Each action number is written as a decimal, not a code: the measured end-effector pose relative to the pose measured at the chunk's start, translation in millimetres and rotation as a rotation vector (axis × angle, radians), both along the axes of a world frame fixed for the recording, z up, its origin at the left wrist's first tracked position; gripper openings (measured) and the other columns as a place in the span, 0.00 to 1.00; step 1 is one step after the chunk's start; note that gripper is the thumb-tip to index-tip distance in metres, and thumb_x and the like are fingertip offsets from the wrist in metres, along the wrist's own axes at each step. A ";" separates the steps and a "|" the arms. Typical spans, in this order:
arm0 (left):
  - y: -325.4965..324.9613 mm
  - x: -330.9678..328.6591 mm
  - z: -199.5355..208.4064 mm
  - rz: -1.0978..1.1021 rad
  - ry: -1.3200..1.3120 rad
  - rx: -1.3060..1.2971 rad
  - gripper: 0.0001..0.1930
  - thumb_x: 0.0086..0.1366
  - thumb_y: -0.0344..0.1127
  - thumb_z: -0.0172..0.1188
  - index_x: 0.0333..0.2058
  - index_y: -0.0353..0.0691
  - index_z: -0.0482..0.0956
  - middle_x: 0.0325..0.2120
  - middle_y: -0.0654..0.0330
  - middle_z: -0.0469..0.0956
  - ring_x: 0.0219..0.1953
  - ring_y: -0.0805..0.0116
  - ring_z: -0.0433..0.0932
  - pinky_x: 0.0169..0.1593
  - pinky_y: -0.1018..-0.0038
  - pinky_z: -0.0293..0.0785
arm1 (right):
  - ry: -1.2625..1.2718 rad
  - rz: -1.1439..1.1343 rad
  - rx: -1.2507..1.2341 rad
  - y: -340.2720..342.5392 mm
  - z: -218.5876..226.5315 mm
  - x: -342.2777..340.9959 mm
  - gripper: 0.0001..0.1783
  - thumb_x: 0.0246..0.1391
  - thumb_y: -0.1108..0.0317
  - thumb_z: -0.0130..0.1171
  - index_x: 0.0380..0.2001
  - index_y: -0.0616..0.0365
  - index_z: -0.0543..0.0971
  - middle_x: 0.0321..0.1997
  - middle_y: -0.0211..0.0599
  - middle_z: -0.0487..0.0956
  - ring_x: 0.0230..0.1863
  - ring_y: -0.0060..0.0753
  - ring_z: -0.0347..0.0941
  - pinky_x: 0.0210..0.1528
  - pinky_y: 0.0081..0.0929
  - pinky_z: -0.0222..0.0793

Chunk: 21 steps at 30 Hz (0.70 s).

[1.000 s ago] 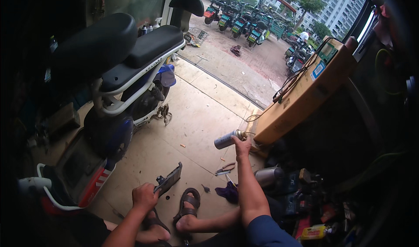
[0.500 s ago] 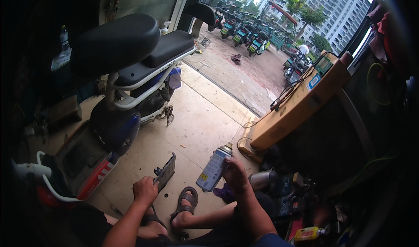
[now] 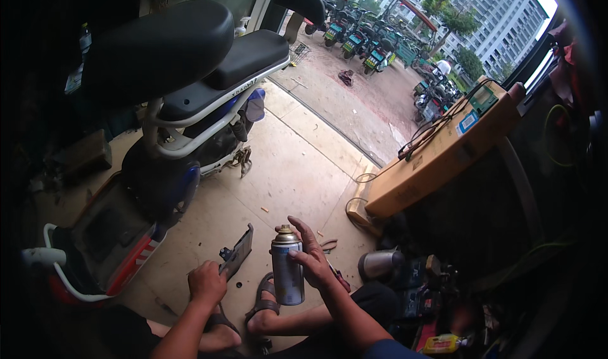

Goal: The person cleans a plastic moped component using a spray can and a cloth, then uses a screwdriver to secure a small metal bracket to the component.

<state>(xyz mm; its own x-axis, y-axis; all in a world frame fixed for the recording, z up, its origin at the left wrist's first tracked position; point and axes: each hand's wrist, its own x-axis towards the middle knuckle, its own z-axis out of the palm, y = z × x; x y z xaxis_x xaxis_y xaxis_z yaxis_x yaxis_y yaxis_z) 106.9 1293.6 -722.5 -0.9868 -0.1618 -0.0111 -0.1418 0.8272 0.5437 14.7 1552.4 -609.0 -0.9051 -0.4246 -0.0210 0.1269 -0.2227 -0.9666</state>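
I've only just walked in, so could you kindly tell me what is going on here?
The person's right hand holds a spray can roughly upright, one finger raised near its top. The left hand grips a dark flat part. Pliers lie on the floor beyond the can, and a scooter with a white frame stands on the left, with neither hand on it.

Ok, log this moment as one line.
left hand: holds dark flat part | right hand: holds spray can, upright | scooter: left | cardboard box: right
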 end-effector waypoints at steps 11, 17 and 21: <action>2.3 -7.2 -2.1 0.042 -0.023 0.003 0.13 0.61 0.41 0.69 0.28 0.39 0.77 0.31 0.51 0.79 0.36 0.42 0.80 0.41 0.50 0.75 | -0.161 0.047 -0.047 3.6 -31.0 -12.6 0.44 0.58 0.67 0.67 0.73 0.49 0.56 0.66 0.47 0.73 0.64 0.43 0.73 0.67 0.45 0.69; 0.9 -10.1 0.4 0.070 -0.053 -0.004 0.13 0.59 0.39 0.70 0.27 0.39 0.76 0.31 0.50 0.78 0.36 0.41 0.80 0.40 0.49 0.74 | -0.142 0.062 0.108 9.6 -29.8 -20.8 0.44 0.57 0.67 0.70 0.73 0.52 0.60 0.64 0.41 0.73 0.65 0.35 0.69 0.71 0.36 0.60; 1.4 -12.4 2.0 0.061 -0.023 -0.022 0.12 0.59 0.38 0.70 0.27 0.38 0.76 0.31 0.50 0.78 0.35 0.41 0.79 0.40 0.49 0.74 | -0.184 0.025 0.045 7.7 -33.5 -23.6 0.48 0.55 0.63 0.71 0.75 0.53 0.59 0.62 0.41 0.75 0.61 0.34 0.73 0.64 0.33 0.71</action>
